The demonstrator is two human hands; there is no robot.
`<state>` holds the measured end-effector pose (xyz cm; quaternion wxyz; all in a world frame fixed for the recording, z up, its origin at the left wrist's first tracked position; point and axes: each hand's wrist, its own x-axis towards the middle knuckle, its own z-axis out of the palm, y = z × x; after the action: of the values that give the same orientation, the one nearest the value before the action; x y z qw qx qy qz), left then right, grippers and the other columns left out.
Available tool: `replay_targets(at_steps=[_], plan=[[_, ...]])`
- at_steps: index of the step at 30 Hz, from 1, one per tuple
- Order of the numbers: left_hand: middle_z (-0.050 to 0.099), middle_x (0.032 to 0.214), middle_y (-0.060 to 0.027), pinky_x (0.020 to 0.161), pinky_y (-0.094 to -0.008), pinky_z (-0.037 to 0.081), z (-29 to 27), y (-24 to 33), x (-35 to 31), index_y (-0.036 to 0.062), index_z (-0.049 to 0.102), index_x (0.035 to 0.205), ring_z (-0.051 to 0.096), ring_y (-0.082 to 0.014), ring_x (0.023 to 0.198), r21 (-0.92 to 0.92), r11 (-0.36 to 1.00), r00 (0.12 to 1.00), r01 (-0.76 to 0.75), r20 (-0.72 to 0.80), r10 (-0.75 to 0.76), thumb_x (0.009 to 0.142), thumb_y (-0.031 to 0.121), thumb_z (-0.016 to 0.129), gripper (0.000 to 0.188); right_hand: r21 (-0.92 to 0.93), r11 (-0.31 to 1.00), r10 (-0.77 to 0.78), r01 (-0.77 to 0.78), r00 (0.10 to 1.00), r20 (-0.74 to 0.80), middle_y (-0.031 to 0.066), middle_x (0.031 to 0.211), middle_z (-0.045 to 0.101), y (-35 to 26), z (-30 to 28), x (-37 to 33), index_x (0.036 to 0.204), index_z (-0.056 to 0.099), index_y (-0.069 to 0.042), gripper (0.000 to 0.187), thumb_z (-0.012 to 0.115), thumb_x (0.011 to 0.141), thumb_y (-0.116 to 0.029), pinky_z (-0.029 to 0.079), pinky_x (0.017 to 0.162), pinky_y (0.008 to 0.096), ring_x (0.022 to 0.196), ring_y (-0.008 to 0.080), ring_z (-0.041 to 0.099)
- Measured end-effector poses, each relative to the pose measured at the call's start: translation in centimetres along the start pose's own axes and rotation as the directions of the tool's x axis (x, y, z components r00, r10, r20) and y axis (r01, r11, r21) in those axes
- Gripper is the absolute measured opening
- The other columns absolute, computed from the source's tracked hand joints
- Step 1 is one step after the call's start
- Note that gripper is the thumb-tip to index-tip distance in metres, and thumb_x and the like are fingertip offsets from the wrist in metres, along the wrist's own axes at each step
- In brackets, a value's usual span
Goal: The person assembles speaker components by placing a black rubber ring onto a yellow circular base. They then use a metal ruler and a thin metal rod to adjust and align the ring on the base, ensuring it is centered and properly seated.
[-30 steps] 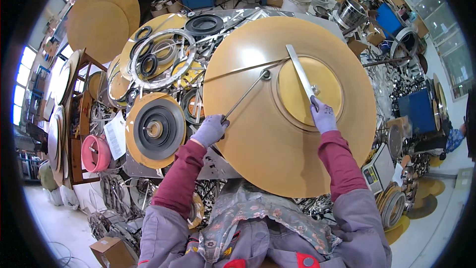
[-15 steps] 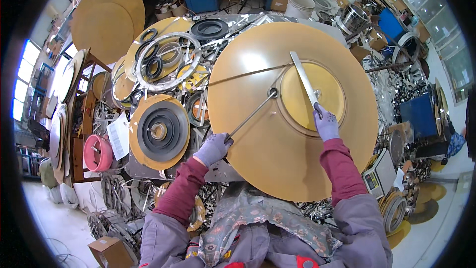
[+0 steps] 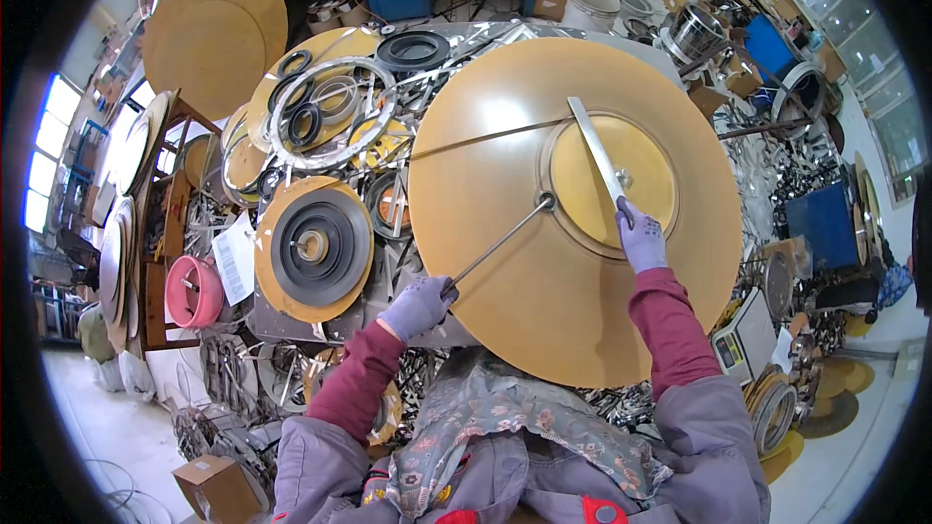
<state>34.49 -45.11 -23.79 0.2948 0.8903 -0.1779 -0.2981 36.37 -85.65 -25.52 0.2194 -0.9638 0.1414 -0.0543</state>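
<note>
A large tan disc (image 3: 485, 262) fills the middle, with a smaller yellow disc (image 3: 641, 160) and ring-shaped ridges at its centre. My left hand (image 3: 417, 307), gloved in lavender, is closed on a thin metal rod (image 3: 500, 245). The rod's small round end rests at or just above the ridges, left of the yellow disc; contact is unclear. In the same kind of glove, my right hand (image 3: 641, 238) grips the near end of a flat metal bar (image 3: 594, 147). That bar slants up and left across the yellow disc. A thin dark line crosses the tan surface to the bar's far end.
Left of the large disc lie a dark ringed wheel (image 3: 316, 248) on a tan disc, a pale ring (image 3: 381, 131) and black rings (image 3: 413, 50). A pink tub (image 3: 194, 292) stands farther left. Metal scraps surround the table; a scale (image 3: 745, 338) is at right.
The rod's round end has moved right and toward me along the ridges. My left hand has come slightly nearer to me. My right hand and the flat bar have hardly moved.
</note>
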Motion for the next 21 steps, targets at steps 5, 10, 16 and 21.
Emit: replay_targets(at_steps=[5,10,16,21], plan=[[0.064,0.083,-0.0237,0.072,-0.0470,0.048,0.9,0.0,-1.0,0.0002,0.061,0.093,0.063,-0.0401,0.082,-0.038,0.999,1.000,0.007,0.017,-0.006,0.093,0.025,0.052,0.026,-0.004,0.999,-0.039,0.039,0.999,-0.018,0.0182,0.102,0.067,0.7,0.6,0.0,0.120,0.062,-0.012,0.032,0.055,0.093,-0.026,0.050,0.084,0.0448,0.093,0.0355,0.064],[0.064,0.085,-0.0238,0.073,-0.0475,0.048,2.1,-0.8,-1.5,0.0008,0.060,0.095,0.062,-0.0414,0.084,-0.052,0.999,1.000,0.013,0.019,-0.012,0.093,0.025,0.052,0.026,-0.026,1.000,-0.012,0.012,1.000,0.011,0.0186,0.100,0.067,-1.1,-0.2,-0.3,0.120,0.062,-0.012,0.032,0.056,0.092,-0.026,0.050,0.083,0.0454,0.091,0.0360,0.064],[0.064,0.086,-0.0240,0.075,-0.0483,0.048,2.2,0.0,-2.2,0.0010,0.059,0.096,0.062,-0.0417,0.086,-0.089,0.996,1.000,0.000,0.011,0.001,0.093,0.025,0.053,0.025,0.013,1.000,-0.022,0.022,1.000,0.003,0.0196,0.097,0.067,-0.3,0.5,-0.1,0.120,0.062,-0.011,0.032,0.055,0.092,-0.025,0.050,0.082,0.0461,0.090,0.0368,0.064],[0.064,0.087,-0.0242,0.075,-0.0484,0.048,2.9,0.1,-2.0,0.0009,0.058,0.097,0.061,-0.0420,0.086,-0.047,0.999,1.000,0.005,-0.005,-0.005,0.093,0.026,0.054,0.025,-0.019,0.999,-0.030,0.030,1.000,0.004,0.0214,0.098,0.066,-0.5,0.5,-0.1,0.120,0.061,-0.011,0.032,0.056,0.092,-0.024,0.050,0.081,0.0467,0.090,0.0377,0.064]])
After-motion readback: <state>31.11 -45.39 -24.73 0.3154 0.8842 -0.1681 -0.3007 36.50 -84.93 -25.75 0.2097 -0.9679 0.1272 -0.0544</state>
